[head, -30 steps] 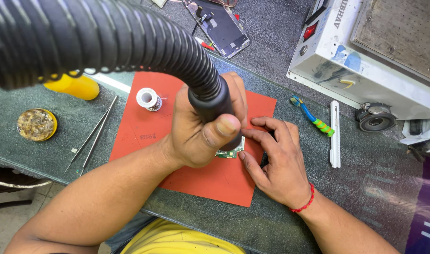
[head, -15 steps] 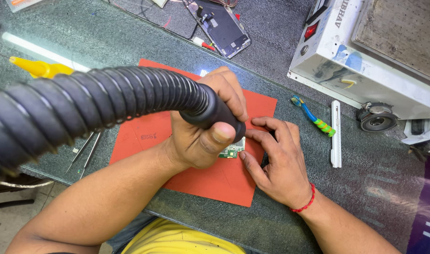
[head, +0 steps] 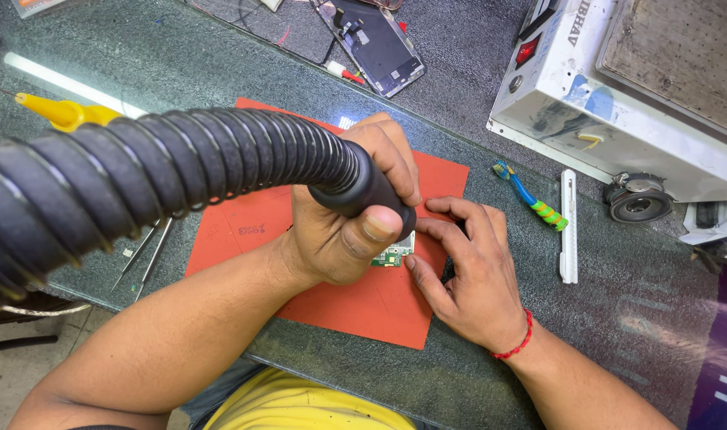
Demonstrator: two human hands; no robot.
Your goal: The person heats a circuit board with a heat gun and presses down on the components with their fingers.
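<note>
Left hand (head: 339, 239) grips hose nozzle (head: 363, 191) | right hand (head: 467, 271) fingertips pin board (head: 393, 255) | best: nozzle steady just above fingertips

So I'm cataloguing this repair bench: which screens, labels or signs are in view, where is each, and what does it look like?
Phone screen: top centre on the bench, dark rectangle, lying flat.
Machine lettering: dark print on the white machine's side, top right.
Purple sign: bottom right corner, purple with pale letters, cut off.
Handwritten mark: faint, on the red mat, under the hose.
</note>
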